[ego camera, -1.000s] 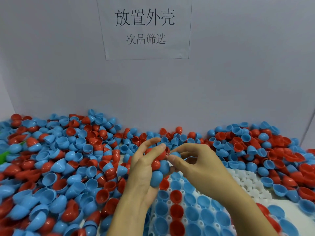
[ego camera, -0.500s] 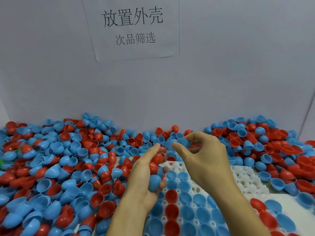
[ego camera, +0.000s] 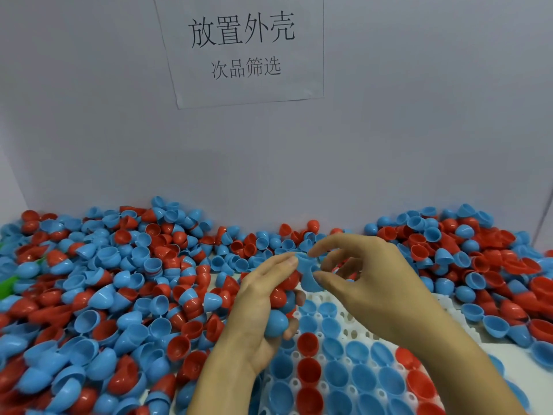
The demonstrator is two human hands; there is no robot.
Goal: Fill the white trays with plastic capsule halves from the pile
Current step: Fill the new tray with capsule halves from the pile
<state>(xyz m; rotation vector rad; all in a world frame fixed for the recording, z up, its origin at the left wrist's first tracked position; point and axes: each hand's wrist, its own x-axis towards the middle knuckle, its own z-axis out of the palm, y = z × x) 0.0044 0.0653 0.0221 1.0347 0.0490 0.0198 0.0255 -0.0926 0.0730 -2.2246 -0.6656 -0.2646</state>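
A big pile of red and blue capsule halves (ego camera: pixel 113 295) covers the table at left and behind. A white tray (ego camera: pixel 443 307) lies at lower centre right; many of its cups hold blue and red halves. My left hand (ego camera: pixel 257 310) cradles a stack of nested red and blue halves (ego camera: pixel 276 322) above the tray's left edge. My right hand (ego camera: pixel 371 283) pinches one blue half (ego camera: pixel 308 274) between thumb and forefinger, right at the top of that stack and beside my left fingertips.
A grey wall with a paper sign (ego camera: pixel 242 46) stands close behind the pile. More halves (ego camera: pixel 466 259) are heaped at the right and spill round the tray's far right corner. A green object (ego camera: pixel 6 284) pokes out at the far left edge.
The right hand's fingers have spread and its pinch now holds a blue half pulled from the top of the left hand's stack. Both hands stay above the tray's far left part.
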